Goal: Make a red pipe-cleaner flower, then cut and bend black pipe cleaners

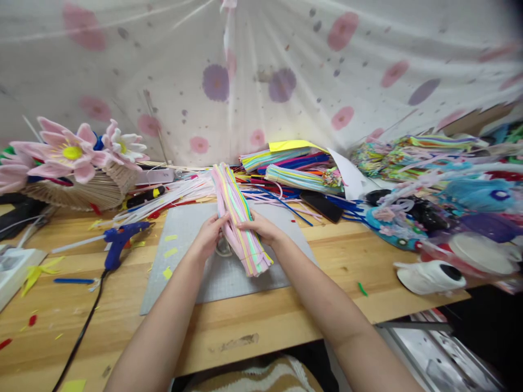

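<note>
A thick bundle of pastel pipe cleaners (241, 228), pink, yellow and mint, is held slanting over the grey cutting mat (180, 283). My left hand (210, 234) is closed on its left side, with the thumb on top. From the right, my right hand (261, 226) grips the same bundle around its middle. Something round and metallic, partly hidden, lies on the mat (223, 247) by my left hand. Yellow scraps (170, 252) are scattered on the mat's left part.
A blue glue gun (118, 245) with a black cord lies at left, below a basket of pink flowers (71, 152). More pipe cleaners (300, 177) and a dark phone (321, 206) are behind the mat. A white thread spool (431, 276) lies at right.
</note>
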A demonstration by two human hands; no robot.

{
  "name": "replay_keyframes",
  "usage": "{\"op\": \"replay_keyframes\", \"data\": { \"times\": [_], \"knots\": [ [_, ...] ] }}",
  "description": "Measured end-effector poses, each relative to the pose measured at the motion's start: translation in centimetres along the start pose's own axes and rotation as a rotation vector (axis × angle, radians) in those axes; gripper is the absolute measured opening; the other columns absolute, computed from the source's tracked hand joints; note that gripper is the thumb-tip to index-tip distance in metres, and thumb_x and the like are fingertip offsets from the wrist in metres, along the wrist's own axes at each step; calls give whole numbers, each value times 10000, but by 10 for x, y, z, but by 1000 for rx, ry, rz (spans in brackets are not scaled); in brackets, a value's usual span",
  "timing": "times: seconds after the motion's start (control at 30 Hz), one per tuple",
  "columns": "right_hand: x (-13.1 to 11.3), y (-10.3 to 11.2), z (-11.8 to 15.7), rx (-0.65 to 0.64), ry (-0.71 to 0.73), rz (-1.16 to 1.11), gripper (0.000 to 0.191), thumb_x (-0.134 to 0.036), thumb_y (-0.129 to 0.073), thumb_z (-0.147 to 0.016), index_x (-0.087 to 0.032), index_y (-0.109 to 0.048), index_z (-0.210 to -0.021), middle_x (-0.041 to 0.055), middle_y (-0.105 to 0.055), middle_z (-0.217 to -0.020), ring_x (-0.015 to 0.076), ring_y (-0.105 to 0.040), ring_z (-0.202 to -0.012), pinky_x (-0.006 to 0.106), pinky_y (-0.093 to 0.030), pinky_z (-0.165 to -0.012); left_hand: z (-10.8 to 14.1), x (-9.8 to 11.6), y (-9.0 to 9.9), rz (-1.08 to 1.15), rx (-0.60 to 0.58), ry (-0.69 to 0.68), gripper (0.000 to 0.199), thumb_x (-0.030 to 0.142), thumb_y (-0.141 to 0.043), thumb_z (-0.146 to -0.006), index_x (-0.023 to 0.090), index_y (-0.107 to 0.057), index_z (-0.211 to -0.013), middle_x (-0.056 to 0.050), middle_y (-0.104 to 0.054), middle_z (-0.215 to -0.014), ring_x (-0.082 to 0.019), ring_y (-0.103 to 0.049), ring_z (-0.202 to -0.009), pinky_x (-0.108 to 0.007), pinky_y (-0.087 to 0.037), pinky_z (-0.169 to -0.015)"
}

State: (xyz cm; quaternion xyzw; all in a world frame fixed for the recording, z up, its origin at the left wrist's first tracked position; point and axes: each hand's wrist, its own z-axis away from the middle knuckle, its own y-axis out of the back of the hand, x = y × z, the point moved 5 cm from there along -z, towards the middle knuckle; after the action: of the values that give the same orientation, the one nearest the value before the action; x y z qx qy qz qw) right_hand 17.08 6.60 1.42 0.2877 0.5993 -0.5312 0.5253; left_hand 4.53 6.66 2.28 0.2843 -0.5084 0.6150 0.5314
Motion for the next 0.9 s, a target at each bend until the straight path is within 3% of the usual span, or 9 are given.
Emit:
{"op": "replay_keyframes", "data": {
  "times": [0.27, 0.43, 0.7, 0.9],
  "knots": [
    [0, 8, 2, 78, 15, -27, 661, -197, -744, -523, -242, -527, -1146, 3, -666, -985, 180, -630, -810, 312, -524, -764, 3, -3, 3, 30, 28, 57, 275, 276, -755, -619, 127, -639, -818, -10, -661, -679, -98, -579, -516, -199, -454, -475],
    [-4, 10, 3, 89, 66, 22, 582, -240, -757, -558, -225, -550, -1102, 20, -657, -1046, 184, -622, -874, 314, -512, -817, -2, -6, 7, 21, 51, 26, 295, 311, -783, -570, 118, -630, -732, 12, -608, -595, -70, -522, -467, -175, -391, -433],
    [-4, 6, 6, 94, 58, 38, 564, -321, -753, -601, -227, -545, -1117, 39, -651, -1090, 213, -625, -942, 360, -514, -856, 0, -11, -4, -32, -7, 13, 416, 328, -797, -531, 103, -672, -858, -60, -678, -705, -155, -622, -614, -241, -478, -554],
    [-5, 9, 5, 132, 42, 60, 561, -344, -757, -576, -215, -532, -1073, 44, -645, -1083, 226, -618, -962, 394, -486, -898, 0, -13, -4, -76, 9, -18, 390, 229, -731, -544, 112, -670, -911, -93, -716, -858, -234, -666, -796, -299, -523, -681]
  ]
}}
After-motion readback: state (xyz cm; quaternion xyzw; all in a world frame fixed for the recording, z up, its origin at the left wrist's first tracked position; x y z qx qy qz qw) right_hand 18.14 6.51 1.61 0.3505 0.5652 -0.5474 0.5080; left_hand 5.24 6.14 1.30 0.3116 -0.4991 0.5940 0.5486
